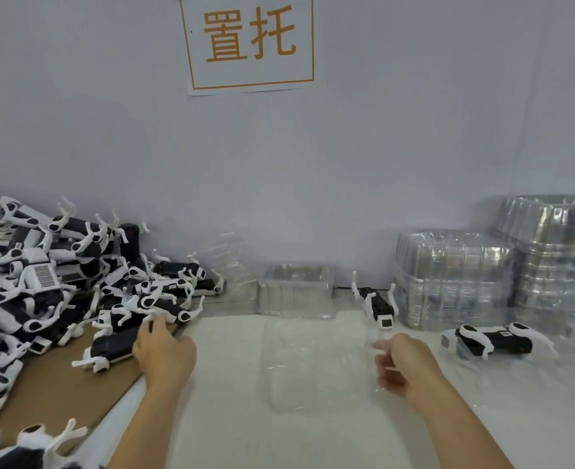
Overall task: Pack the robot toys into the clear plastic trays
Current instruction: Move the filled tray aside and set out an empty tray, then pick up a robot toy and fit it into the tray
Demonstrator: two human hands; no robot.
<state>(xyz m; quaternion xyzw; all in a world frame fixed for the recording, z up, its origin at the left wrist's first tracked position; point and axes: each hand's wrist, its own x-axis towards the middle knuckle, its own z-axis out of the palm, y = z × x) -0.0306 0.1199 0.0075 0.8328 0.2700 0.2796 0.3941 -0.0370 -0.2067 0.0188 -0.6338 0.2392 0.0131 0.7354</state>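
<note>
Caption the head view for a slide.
Left hand reaches the toy pile; right hand hovers beside an empty clear tray.

Two bare forearms, no sleeves, watch or rings showing; the left hand (164, 355) and right hand (406, 365) ungloved

Both bare forearms reach forward, left hand (164, 353) fingers extended, right hand (406, 365) loosely curled and blurred.

Viewpoint: one head-worn wide-angle camera, no second view to overlap
Direction: forward and slightly down across the counter (313, 434) toward the wall (313, 181)
Nearness: close, both forearms enter from the bottom edge
Coverage: sign (250, 42) at top, pile of robot toys (59, 272) left, stacked trays (499, 275) right
Distortion: edges bend outward
</note>
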